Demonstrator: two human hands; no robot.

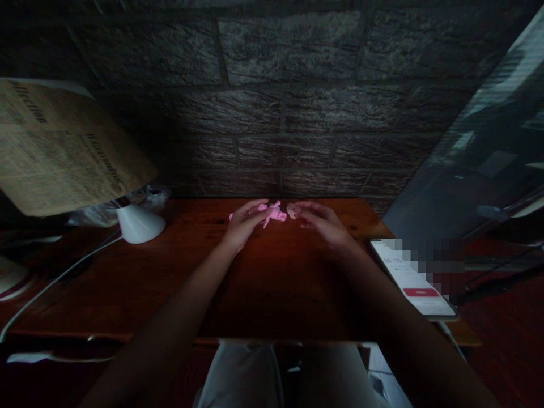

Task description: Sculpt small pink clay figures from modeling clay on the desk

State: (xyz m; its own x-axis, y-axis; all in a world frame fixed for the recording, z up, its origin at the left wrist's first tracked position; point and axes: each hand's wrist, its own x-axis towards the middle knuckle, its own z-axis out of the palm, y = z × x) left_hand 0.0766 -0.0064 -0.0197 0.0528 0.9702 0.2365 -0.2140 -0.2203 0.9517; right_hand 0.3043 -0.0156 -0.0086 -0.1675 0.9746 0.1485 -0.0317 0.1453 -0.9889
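Note:
Above the back part of the wooden table, my left hand is closed around a small pink toy figure with limb-like parts sticking out toward the right. Between the thumb and fingers of my right hand is a small pale pink rounded piece, too dim to name its kind. The two held things are close together with a narrow gap between them. Part of the figure is hidden behind my left fingers.
The wooden table meets a dark brick wall. A lamp with a newsprint shade and white base stands left, its cable crossing the table. A lit phone lies at the right edge.

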